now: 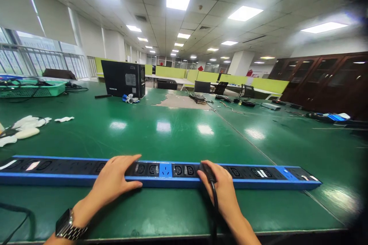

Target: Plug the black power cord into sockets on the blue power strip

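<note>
A long blue and black power strip [165, 180] lies across the green table in front of me. My left hand [115, 174] straddles it left of the middle, thumb along the front side and fingers over the back edge, gripping it. In my right hand [220, 182] is a black power cord plug [204, 168], pinched between thumb and fingers at the strip's sockets, right of the middle. Whether its pins are in a socket is hidden. The plug's black cord [214, 203] runs down over the table's front edge. A dark watch is on my left wrist.
White scraps [27, 128] lie at the left, near a green basket [48, 89] of cables. A black computer case [123, 78] stands at the back, with blue-white gloves [130, 98] beside it. Loose cables and parts [198, 98] lie along the far side. Another black cable [17, 208] is front left.
</note>
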{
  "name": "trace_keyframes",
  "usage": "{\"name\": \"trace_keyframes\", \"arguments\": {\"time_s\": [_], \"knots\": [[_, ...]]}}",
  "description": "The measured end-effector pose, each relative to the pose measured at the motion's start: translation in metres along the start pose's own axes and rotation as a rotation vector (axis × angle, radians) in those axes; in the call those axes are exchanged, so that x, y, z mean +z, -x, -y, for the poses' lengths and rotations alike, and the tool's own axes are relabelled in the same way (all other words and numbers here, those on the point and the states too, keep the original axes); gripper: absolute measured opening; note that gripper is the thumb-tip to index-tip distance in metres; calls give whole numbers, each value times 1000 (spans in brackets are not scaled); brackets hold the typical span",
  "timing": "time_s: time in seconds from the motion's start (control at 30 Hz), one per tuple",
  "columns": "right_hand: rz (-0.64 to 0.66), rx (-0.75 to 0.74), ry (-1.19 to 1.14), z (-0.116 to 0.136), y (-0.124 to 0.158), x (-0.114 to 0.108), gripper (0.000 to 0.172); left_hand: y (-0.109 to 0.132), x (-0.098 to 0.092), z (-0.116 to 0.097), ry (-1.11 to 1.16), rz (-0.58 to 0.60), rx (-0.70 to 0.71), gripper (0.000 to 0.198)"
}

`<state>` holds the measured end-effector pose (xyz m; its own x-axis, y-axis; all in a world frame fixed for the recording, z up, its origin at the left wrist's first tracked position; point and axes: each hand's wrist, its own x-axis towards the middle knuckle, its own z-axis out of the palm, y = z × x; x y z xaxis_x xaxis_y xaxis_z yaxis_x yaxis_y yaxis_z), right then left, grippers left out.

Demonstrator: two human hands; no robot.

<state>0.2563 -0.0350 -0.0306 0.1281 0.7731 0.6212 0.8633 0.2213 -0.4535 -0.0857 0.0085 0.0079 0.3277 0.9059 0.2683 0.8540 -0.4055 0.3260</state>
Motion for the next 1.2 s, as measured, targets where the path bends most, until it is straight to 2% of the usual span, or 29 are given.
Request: {"name": "trace_keyframes", "arguments": {"time_s": [0.13, 0.27, 0.33, 0.4, 0.47, 0.6, 0.73, 0.83, 0.9, 0.97, 1.13, 1.2], "knots": [[-4, -79, 151, -2, 12, 0, 41, -9, 2, -23, 217, 45, 38, 55], [-100, -143, 320, -4, 44, 3, 78, -22, 18, -74, 330, 74, 196, 45], [-128, -142, 367, -5, 61, 2, 84, -30, 31, -104, 344, 88, 274, 48], [-152, -114, 392, -8, 75, -1, 77, -37, 45, -132, 334, 82, 326, 53], [-190, -104, 413, -12, 85, -5, 63, -44, 58, -155, 305, 64, 347, 57], [-247, -181, 471, -17, 95, -7, 34, -52, 74, -179, 262, 40, 328, 41], [-259, -200, 466, -14, 94, -7, 26, -54, 81, -184, 383, -25, 287, 37], [-264, -190, 426, -11, 93, -7, 22, -56, 81, -184, 593, -161, 212, 39], [-269, -172, 384, -9, 93, -7, 20, -57, 76, -176, 667, -215, 148, 37], [-280, -138, 326, -8, 94, -6, 20, -55, 68, -159, 627, -200, 113, 35], [-282, -110, 245, -5, 94, -4, 23, -33, 42, -92, 429, -143, 35, 34], [-277, -84, 238, -2, 93, -4, 25, -25, 33, -76, 367, -83, 33, 32]]}}
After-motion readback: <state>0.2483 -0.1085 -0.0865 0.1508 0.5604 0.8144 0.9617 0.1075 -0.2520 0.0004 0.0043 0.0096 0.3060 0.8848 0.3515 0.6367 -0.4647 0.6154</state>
